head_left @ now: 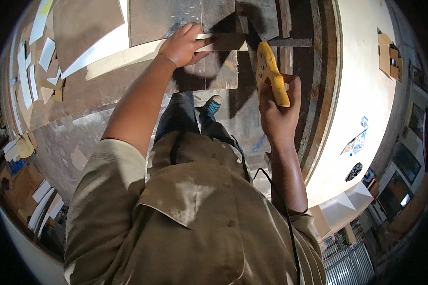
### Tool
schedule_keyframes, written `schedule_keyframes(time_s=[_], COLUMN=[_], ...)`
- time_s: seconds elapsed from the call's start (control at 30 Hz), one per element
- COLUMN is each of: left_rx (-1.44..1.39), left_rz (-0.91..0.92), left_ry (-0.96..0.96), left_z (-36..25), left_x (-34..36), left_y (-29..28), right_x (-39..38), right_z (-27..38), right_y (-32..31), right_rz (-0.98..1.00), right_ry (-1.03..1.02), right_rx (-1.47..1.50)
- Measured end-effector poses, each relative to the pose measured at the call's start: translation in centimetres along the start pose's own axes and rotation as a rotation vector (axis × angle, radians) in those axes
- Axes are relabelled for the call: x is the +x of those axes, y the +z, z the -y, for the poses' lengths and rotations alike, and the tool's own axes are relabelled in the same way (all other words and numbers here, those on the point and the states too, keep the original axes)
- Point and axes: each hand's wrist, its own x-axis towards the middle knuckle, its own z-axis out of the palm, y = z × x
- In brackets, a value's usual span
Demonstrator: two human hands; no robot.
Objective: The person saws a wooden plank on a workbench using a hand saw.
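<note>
A long pale wooden strip [128,57] lies across the brown work board [214,78], its right end jutting past the board's edge. My left hand [183,45] grips this strip from above, with fingers over it and the thumb on the near side. In my right hand [279,111] is a handsaw with a yellow handle [269,71], its fingers wrapped round the grip. The saw stands just right of the strip's end. Its blade is hard to make out against the shadow there.
White and brown offcuts [46,54] lie at the far left. Right of the saw runs a worn wooden frame edge [321,95], beside a large cream panel [361,85]. An open cardboard box [389,57] sits at the panel's far side. A black cord [286,213] hangs along my right arm.
</note>
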Motion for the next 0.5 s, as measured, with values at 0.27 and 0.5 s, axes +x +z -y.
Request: schedule_keyframes(time_s=[0.27,0.5], left_rx=[0.046,0.034], left_rz=[0.034,0.123], left_ry=[-0.032,-0.092], left_z=[-0.3,-0.7], left_x=[0.5,-0.7], left_y=[-0.5,-0.5], right_x=[-4.2,-4.4], right_z=[-1.5,-1.7], right_y=[-1.6,-2.6], right_rz=[-0.041,0.061], right_ry=[-0.114,0.009], right_rx=[0.064,0.066])
